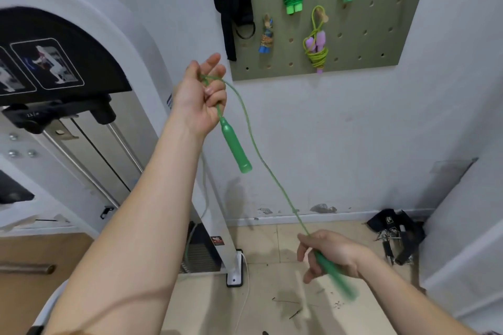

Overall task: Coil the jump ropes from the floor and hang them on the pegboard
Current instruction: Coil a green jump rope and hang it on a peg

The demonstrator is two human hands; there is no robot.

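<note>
left hand (pixel 202 95) high, below-left of olive perforated pegboard (pixel 367 43) on wall (pixel 340 122) | thin green plastic jump rope (pixel 279 187) slants from it down to right hand (pixel 333 251), low right | white gym machine (pixel 81 16) far left | black strap pile (pixel 397 236) on floor (pixel 272 245), right

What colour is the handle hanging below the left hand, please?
The handle is green, seen best in the head view.

White weight machine (pixel 81 8): black placard of exercise figures (pixel 54 62) on its hood, steel guide rods (pixel 128 151) beneath. Right of the machine: white painted wall (pixel 340 130), scuffed and chipped near the skirting, hanging black straps (pixel 231 8) high on it. At the machine's foot: beige tiled floor (pixel 272 299) and a white cable (pixel 247 294). Far right of it, in the corner: a heap of black strap handles with metal clips (pixel 394 239).
</note>
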